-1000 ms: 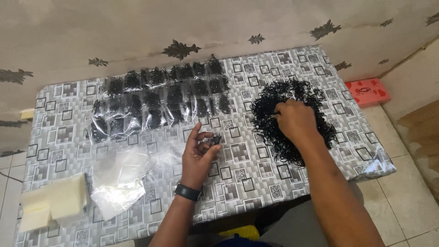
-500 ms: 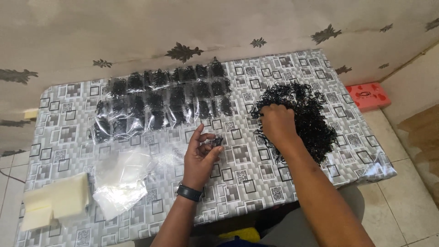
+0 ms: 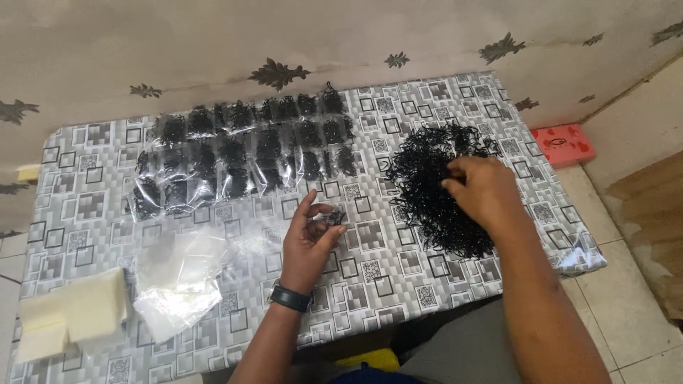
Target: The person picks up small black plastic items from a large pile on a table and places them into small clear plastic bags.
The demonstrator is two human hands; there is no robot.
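The person's left hand [image 3: 307, 242] rests palm-up on the patterned table [image 3: 85, 206], its fingers curled loosely around a small bunch of black elastic bands [image 3: 329, 215] pinched between thumb and fingertips. A dark wristwatch [image 3: 290, 297] sits on that wrist. The right hand [image 3: 478, 188] lies on top of the large loose heap of black bands [image 3: 434, 192], fingers bent down into the tangle; whether they actually grip any bands cannot be told, since the fingertips are buried in the pile.

The heap spreads across the right part of the table, between the right hand and the wall, and reaches close to the table's front edge under the forearm. To the left of it, well apart from the heap, rows of small clear bags filled with black bands [image 3: 242, 156] lie flat side by side along the far side of the table, near the wall. Nearer the person, just left of the left hand, a loose stack of empty clear plastic bags [image 3: 181, 277] lies crumpled on the tabletop. Further left, at the front corner, sits a pale cream folded sheet or pad [image 3: 67, 313].

Beyond the table's right end, a small red box [image 3: 565, 144] rests on the tiled floor against the wall. Nothing lies between the two hands apart from bare tablecloth.
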